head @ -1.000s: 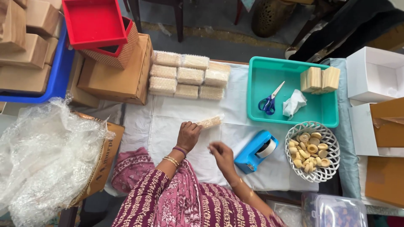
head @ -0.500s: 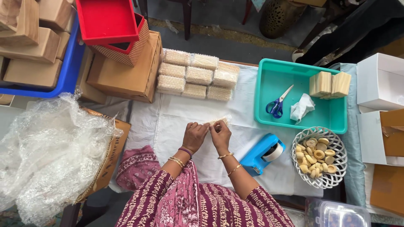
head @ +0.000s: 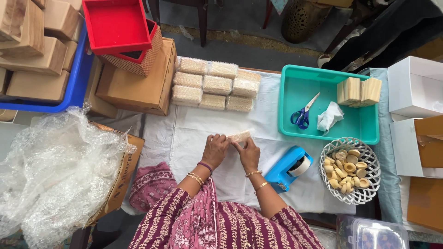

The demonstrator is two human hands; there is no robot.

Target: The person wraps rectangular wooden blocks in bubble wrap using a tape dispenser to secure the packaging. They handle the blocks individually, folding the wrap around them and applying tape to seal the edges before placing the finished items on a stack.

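Both hands have come together since a second ago, when the right one lay apart, down by the tape dispenser; now the left hand (head: 215, 148) and the right hand (head: 248, 152) sit side by side at the middle of the white cloth (head: 194, 131), fingers curled and pinching a small bubble-wrapped block (head: 241, 135) that lies tilted just above the knuckles, its far end poking out to the right

Nearest of all, the patterned maroon sleeves (head: 203, 221) fill the bottom edge, with a heap of clear bubble wrap (head: 50, 170) spilling over a cardboard box on the left. Just right of the right wrist stands a blue tape dispenser (head: 290, 168), and beyond it a white wire basket (head: 351, 169) of small round pale pieces

Further out, a teal tray (head: 323, 124) holds blue-handled scissors (head: 302, 113), a crumpled white scrap and two wooden blocks (head: 359, 91). Left of the tray — well clear of the hands — wrapped blocks (head: 214, 84) lie in rows. At the far left a red tray (head: 115, 24) sits on a brown carton, beside a blue crate (head: 76, 85) of wooden boxes
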